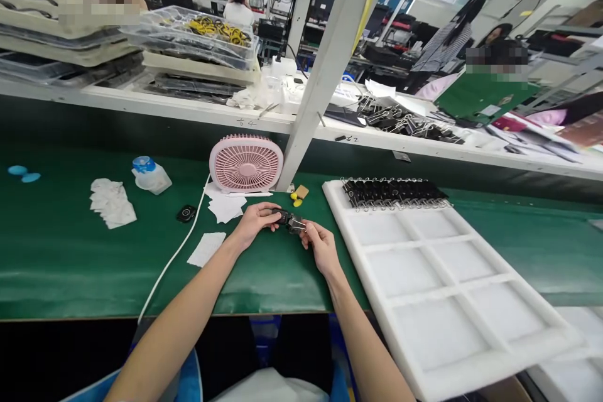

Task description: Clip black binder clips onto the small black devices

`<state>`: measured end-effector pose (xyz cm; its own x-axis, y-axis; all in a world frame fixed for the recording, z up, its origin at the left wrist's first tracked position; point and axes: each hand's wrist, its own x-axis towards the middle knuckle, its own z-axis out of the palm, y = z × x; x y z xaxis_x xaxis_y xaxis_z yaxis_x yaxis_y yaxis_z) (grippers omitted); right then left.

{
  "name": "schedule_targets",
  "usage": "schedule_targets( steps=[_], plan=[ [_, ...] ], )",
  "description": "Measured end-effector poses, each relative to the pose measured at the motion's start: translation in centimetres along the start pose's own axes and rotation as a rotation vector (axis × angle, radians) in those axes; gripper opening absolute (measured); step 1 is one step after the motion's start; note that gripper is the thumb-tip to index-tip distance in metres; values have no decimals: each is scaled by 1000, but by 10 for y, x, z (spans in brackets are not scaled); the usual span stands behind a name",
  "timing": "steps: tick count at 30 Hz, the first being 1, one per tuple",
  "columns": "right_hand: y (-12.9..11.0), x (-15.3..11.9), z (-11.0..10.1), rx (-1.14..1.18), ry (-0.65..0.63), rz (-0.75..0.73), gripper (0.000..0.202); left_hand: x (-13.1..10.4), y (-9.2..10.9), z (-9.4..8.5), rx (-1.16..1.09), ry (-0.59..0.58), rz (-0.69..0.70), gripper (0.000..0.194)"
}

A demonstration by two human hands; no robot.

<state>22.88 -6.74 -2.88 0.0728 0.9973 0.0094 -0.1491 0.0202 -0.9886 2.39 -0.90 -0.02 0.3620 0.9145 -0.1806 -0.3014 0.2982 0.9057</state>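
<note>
— Over the green desk (70,264), just in front of the pink fan (245,163), where does the clip sit?

— The black clip (288,220) is held between the two hands, a little above the desk. The left hand (254,223) has it from the left, fingers curled round the black body. The right hand (321,245) meets it from the right, fingertips pinched on the wire handles.

— And the arms?

— Both forearms are bare and reach forward from the bottom edge, converging so the hands nearly touch. The left wrist is bent inward; the right hand lies lower and nearer the person, knuckles up.

— What is beside them?

— A white foam tray (452,301) just right of the right hand, with a row of black clips (393,193) along its far end. Paper slips (206,249) lie left of the left hand, and a white cable (172,257) runs past them.
</note>
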Motion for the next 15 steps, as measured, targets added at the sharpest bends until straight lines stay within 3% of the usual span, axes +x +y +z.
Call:
schedule_targets(
  steps=[15],
  plan=[
    [-6, 4, 2, -191, -20, -61, 56, 1, -4, 4, 161, 29, 24, 59]
  ],
)
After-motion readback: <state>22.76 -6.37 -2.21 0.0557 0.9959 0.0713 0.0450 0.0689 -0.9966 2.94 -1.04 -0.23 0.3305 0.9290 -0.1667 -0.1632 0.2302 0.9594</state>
